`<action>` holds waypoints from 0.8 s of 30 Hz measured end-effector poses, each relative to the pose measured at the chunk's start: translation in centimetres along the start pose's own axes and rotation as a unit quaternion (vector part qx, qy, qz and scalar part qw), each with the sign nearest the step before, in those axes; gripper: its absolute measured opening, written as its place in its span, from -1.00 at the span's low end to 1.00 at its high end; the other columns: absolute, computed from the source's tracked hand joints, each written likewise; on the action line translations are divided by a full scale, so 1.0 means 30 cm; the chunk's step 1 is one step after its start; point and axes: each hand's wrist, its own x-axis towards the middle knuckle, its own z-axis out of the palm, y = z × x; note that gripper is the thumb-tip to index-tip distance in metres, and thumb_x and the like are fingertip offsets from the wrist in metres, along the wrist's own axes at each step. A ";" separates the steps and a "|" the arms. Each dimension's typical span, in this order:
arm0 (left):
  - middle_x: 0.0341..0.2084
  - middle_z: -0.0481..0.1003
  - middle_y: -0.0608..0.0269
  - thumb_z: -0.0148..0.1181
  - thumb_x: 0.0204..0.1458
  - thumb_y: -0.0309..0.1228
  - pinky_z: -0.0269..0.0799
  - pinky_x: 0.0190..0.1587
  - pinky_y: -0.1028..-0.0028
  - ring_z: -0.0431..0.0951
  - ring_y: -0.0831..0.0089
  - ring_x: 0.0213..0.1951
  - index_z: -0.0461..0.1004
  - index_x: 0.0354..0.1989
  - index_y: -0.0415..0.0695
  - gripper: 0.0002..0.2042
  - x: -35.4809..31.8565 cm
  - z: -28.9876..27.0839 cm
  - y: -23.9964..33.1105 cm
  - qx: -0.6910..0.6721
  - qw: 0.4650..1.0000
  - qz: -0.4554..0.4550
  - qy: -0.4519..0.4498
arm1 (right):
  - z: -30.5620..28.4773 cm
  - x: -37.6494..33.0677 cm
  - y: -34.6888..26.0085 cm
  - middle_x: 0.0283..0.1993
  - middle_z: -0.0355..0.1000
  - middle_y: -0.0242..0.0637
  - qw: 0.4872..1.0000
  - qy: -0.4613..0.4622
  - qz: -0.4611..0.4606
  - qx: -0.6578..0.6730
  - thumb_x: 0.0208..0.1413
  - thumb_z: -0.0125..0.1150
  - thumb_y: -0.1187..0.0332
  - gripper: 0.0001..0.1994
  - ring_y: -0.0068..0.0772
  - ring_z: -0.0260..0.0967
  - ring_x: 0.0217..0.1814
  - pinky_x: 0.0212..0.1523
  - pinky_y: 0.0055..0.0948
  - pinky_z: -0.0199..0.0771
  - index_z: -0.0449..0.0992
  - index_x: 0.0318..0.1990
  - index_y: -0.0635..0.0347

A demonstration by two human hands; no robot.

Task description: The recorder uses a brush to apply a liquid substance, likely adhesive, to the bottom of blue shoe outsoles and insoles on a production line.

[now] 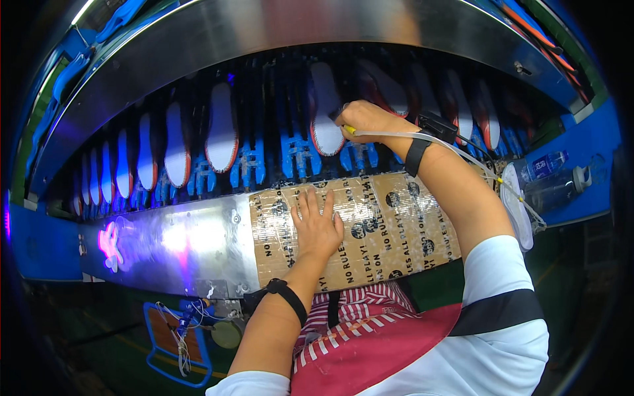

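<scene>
Head view: beyond the left end of the cardboard sheet (pixel 370 254), white shoe bottoms (pixel 177 148) line up; on it, the left hand (pixel 318 231) lies flat, grasping nothing; past its far edge, the right hand (pixel 374 119) grips a yellow-fitted hose tool (pixel 351 130) (working tip unclear) at another shoe bottom (pixel 325 105), apparently mid-work; which others are finished, I cannot tell.

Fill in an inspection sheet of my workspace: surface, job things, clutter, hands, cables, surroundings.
Surface: metal ledge, partly covered by printed cardboard.
Job's things: row of white-faced shoe pieces on blue holders.
Clutter: plastic bottles and a white elongated piece at the right end.
Hands: left hand flat on the cardboard; right hand closed on a yellow-ended tool, mostly hidden, at one shoe piece.
Cables: pale tube running from the tool past the right wrist.
Surroundings: steel hood beyond; blue-framed seat lower left.
</scene>
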 end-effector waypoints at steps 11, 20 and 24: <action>0.12 0.07 -0.12 -0.05 -0.06 -0.29 -0.16 0.16 0.01 -0.03 -0.02 0.19 0.20 0.13 -0.06 -0.50 -0.001 -0.002 -0.001 0.011 1.000 -0.002 -0.002 | -0.051 -0.130 -0.051 -0.50 0.46 -0.24 0.758 0.103 0.210 0.609 0.03 0.06 0.34 -0.76 -0.58 0.38 -0.52 -0.41 -0.62 0.37 0.53 -0.26 0.32; 0.12 0.07 -0.12 -0.06 -0.05 -0.28 -0.15 0.16 0.02 -0.02 -0.02 0.19 0.21 0.13 -0.06 -0.51 -0.004 0.002 0.003 0.019 1.000 0.000 -0.005 | 0.014 -0.252 -0.132 -0.41 0.46 -0.17 0.621 0.157 0.207 0.739 0.09 0.04 0.32 -0.72 -0.52 0.37 -0.46 -0.34 -0.57 0.39 0.45 -0.17 0.40; 0.12 0.07 -0.12 -0.06 -0.05 -0.28 -0.15 0.15 0.02 -0.02 -0.01 0.19 0.22 0.12 -0.06 -0.52 0.002 -0.003 0.002 0.019 1.000 0.002 -0.007 | 0.047 -0.260 -0.128 -0.41 0.46 -0.18 0.602 0.179 0.211 0.749 0.09 0.05 0.32 -0.72 -0.53 0.37 -0.46 -0.33 -0.57 0.39 0.45 -0.16 0.38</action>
